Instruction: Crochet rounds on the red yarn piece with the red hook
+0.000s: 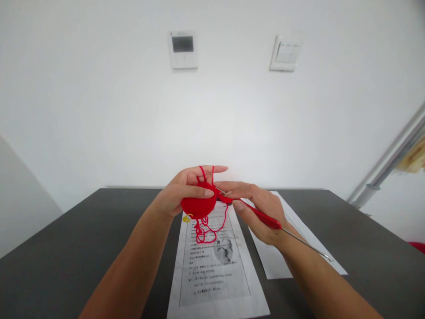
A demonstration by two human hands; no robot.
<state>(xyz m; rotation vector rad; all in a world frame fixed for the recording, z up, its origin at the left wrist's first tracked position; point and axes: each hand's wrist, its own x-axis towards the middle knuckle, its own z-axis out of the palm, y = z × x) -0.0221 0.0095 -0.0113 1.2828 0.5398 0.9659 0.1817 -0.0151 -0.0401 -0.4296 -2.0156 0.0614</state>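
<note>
My left hand (pixel 186 188) pinches a round red crochet piece (pixel 199 206), its thumb lying across the front. Red yarn (pixel 202 172) loops over the raised index finger of that hand. A yellow stitch marker (pixel 187 218) hangs at the lower left edge of the piece. My right hand (pixel 259 206) grips a crochet hook (pixel 264 217) with a red handle and metal ends. Its upper tip meets the right edge of the crochet piece; the exact stitch is too small to make out. Loose red yarn (pixel 206 241) dangles in tangled loops below.
Under my hands a printed sheet (pixel 215 288) lies on the dark table (pixel 139 288). A second white sheet (pixel 274 263) is partly beneath my right forearm. The white wall behind carries a panel with a screen (pixel 183 49) and a light switch (pixel 286 53). A grey pole (pixel 385 170) slants at the right.
</note>
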